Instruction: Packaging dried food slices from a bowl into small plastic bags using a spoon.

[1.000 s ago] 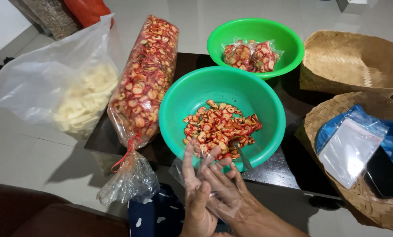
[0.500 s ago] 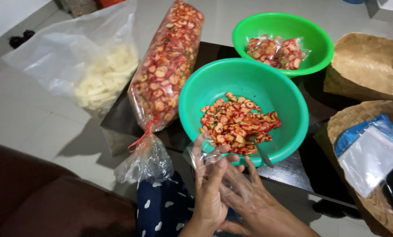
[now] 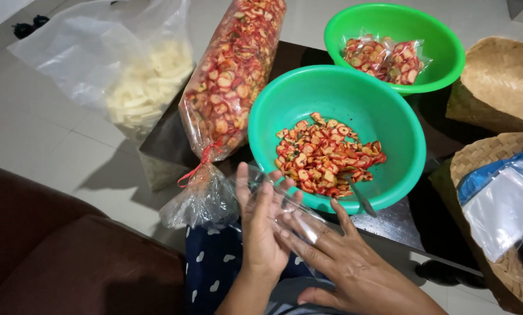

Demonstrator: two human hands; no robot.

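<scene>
My left hand (image 3: 262, 224) and my right hand (image 3: 337, 256) press flat against each other with a small clear plastic bag (image 3: 296, 219) held between the palms and fingers, just in front of the near green bowl (image 3: 273, 116). That bowl holds red and yellow sliced chips (image 3: 325, 154) and a spoon (image 3: 357, 195). The hands sit over my lap, covered in dark blue cloth with white spots (image 3: 214, 265).
A long clear bag of the same red chips (image 3: 232, 81) lies left of the bowl, tied with red string. A big clear bag of pale chips (image 3: 139, 87) lies farther left. A second green bowl (image 3: 442, 64) holds filled packets (image 3: 384, 58). Woven baskets (image 3: 500, 81) sit right, one with empty plastic bags (image 3: 500, 207).
The view has shifted left and closer. My hands have moved a little apart along the small bag, the right hand sliding lower and to the right.
</scene>
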